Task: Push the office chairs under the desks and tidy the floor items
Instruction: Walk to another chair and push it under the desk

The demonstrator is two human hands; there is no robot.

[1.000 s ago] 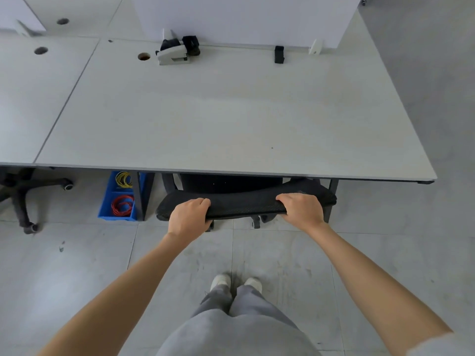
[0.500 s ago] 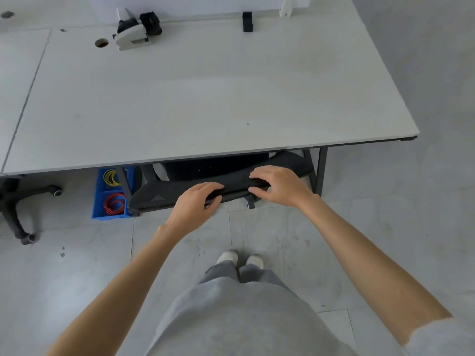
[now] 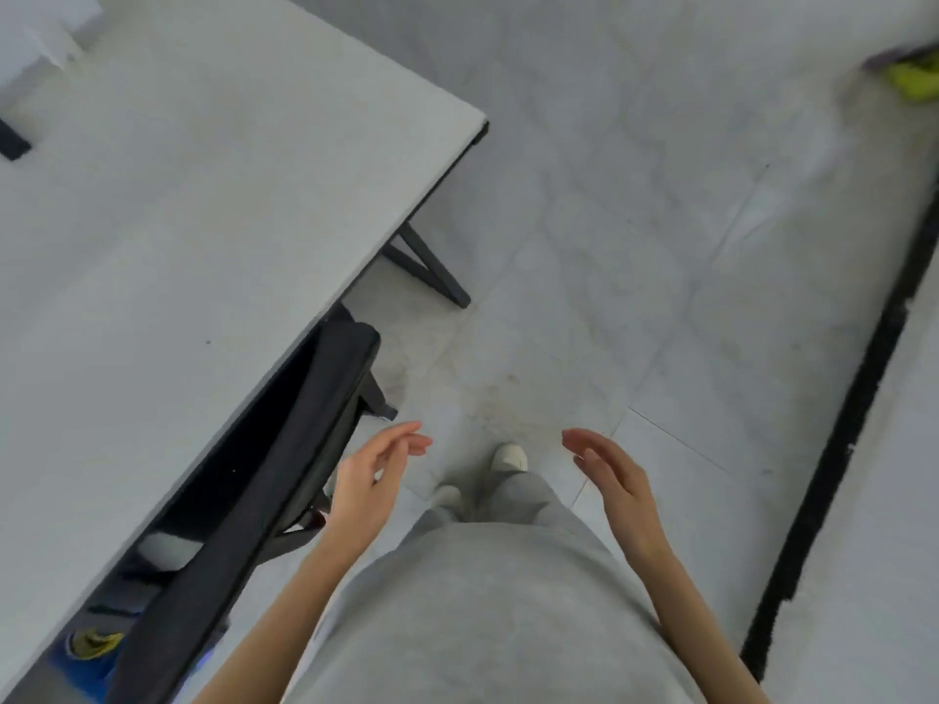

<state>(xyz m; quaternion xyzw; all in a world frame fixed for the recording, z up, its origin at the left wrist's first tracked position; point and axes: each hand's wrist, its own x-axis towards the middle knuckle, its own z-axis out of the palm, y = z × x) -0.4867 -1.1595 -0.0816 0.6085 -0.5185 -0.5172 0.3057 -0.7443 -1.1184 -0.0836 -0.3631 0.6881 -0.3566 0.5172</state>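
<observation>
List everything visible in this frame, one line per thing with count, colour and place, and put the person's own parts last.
desk: 1, pale grey top with dark legs, left half of the view
office chair: 1, black, backrest at the desk's near edge, seat under the top
blue bin: 1, blue with something yellow inside, on the floor under the desk, bottom left
yellow-green item: 1, blurred, on the floor at top right; cannot tell what it is
black strip: 1, black, runs along the floor at right
floor: grey tiles, centre and right
shoes: 2, white, on the floor at centre
left hand: 1, fingers relaxed, holds nothing, beside the chair
right hand: 1, fingers relaxed, holds nothing, over the floor
</observation>
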